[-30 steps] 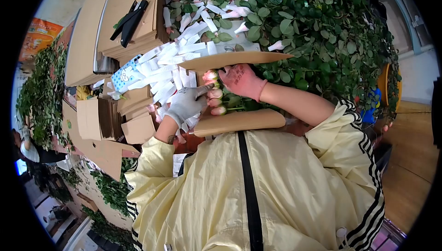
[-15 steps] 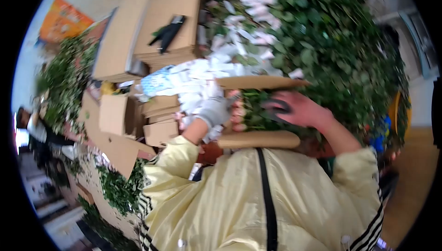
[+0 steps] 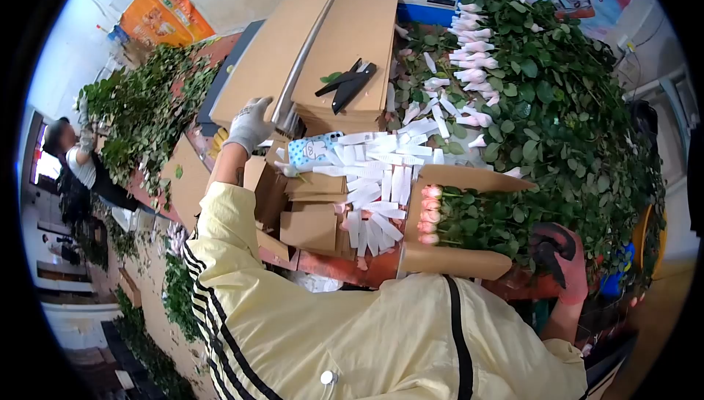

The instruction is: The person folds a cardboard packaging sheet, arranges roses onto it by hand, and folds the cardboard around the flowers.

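Note:
My left hand [image 3: 251,127], in a whitish glove, reaches to the front edge of the cardboard stacks, its fingers apart and nothing visible in them. Beside its fingertips is a shiny metallic item [image 3: 287,115] in the gap between the stacks. My right hand [image 3: 559,253], in a pink glove with black fingers, is by the stem end of the roses, its fingers loosely curved and apart. A small bunch of pink roses [image 3: 430,215] lies on an open cardboard wrap [image 3: 458,259], blooms to the left, stems to the right.
A black stapler-like tool [image 3: 352,86] rests on a cardboard stack [image 3: 367,26]. White paper strips [image 3: 378,165] and a blue patterned phone [image 3: 312,152] lie in the middle. Sleeved roses [image 3: 475,55] and leafy stems [image 3: 565,107] fill the right. Another person [image 3: 84,162] stands far left.
My left hand has left the rose blooms and moved up and left to the cardboard stacks. My right hand has moved off the roses toward the lower right. The view has shifted.

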A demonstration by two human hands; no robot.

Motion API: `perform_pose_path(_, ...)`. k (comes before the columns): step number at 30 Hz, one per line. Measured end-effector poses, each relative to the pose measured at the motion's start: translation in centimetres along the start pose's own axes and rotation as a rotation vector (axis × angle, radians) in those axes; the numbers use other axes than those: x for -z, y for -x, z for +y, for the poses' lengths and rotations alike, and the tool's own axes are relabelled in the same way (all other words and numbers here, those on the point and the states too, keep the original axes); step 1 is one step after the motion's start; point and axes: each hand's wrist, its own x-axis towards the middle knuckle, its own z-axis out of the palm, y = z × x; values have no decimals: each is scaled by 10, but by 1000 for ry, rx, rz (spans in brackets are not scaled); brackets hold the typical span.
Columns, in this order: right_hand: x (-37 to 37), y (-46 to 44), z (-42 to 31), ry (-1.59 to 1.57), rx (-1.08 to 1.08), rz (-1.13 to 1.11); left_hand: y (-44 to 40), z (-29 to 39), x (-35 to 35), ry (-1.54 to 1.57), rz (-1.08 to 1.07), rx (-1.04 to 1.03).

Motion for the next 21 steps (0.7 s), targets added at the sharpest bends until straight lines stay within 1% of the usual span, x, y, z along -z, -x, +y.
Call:
perform_pose_path(2,-3,3,2,53,11,38,-16,28,-1,187,149,-313)
perform_pose_path(4,-8,5,12,-68,116,114,-30,57,-7,97,260,-528)
perform_pose_path(6,-12,2,20,-22,147,143,-60,82,-32,353,254,-378)
perform_pose_path(7,-16,0,19,3,169,164,-72,96,-37,331,196,-299)
perform_pose_path(9,-25,-3,19,54,210,206,-67,126,-19,139,-31,-177)
perform_pose_path(11,-55,0,-18,-2,104,90,-79,124,-22,180,-28,-207)
perform_pose_path(12,-59,3,-22,15,111,120,-85,123,-24,204,-42,-243)
perform_pose_path(14,-56,9,-20,-23,133,136,-83,103,-10,196,9,-232)
perform_pose_path(15,-55,14,-19,-55,158,148,-77,87,12,363,-15,-211)
perform_pose_path(16,-55,20,-22,9,117,231,-87,57,-8,497,164,-142)
perform_pose_path(17,-53,25,-23,0,139,250,-82,38,11,454,111,23)
perform_pose_path(19,-46,29,-16,-56,117,276,-85,-8,14,294,93,168)
perform_pose_path(21,-52,25,-21,-59,118,289,-89,-44,-8,185,20,298)
